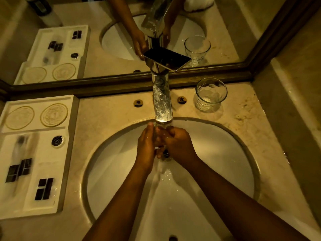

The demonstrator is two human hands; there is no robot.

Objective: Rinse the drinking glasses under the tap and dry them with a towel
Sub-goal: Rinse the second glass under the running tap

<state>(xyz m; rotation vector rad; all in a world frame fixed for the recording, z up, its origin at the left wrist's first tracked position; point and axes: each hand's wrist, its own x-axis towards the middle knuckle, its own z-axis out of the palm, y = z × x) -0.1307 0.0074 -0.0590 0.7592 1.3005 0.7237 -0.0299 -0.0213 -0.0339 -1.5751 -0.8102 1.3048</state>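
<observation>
Directly under the tap [162, 101], both hands meet over the far part of the white sink [225, 153], with water running down past them into the bowl. The left hand [146, 146] is turned on edge, fingers pointing away towards the spout, and the right hand [178, 145] is curled against it from the right, the two pressed together in the stream. Something clear glints between the palms, but it is too hidden to say what it is, and I cannot tell whether either grip is closed on anything or simply cupped against the other hand. One drinking glass [211, 94] stands upright on the marble bench [107, 122], to the right of the tap and just beyond the far right rim of the sink, well apart from the hands; it looks wet and empty. Two small round labels sit on the bench either side of the tap base. On the left side of the bench lies a white amenity tray [69, 136] carrying two round coasters [53, 115] at its far end and several small dark packets [44, 188] nearer. Behind the bench a framed mirror [225, 23] repeats the tap, the glass, the tray and the hands.
</observation>
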